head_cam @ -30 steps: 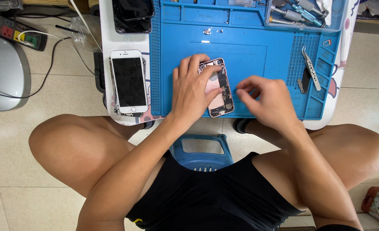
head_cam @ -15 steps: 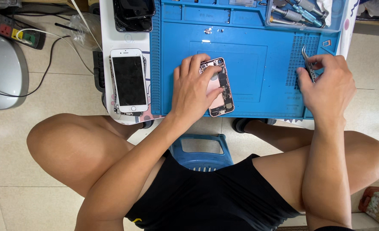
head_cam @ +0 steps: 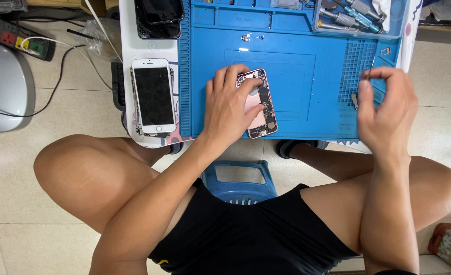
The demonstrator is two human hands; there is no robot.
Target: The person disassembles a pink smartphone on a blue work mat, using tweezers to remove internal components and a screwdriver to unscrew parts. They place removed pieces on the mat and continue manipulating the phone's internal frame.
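I am pressing my left hand (head_cam: 230, 109) flat, fingers spread, on the open pink phone (head_cam: 260, 104), which is lying near the front edge of the blue mat (head_cam: 296, 76) on the surface. My right hand (head_cam: 388, 109) is hovering over the mat's right side, with finger and thumb pressed together on a thin metal tool (head_cam: 366, 75); I think it could be tweezers, but it is too small to be sure. Another small metal piece (head_cam: 354, 100) is lying just beside that hand. I think the tool could slip and poke the tiny parts inside the phone if my left hand is letting it slide. The little screws (head_cam: 246, 37) at the top of the mat could roll off if I am bumping it. A white phone (head_cam: 154, 95) is lying left of the mat, and a dark phone (head_cam: 159, 15) above it. A clear crinkly bag (head_cam: 100, 38) is sitting on the floor near a power strip (head_cam: 19, 39) with red and green switches.
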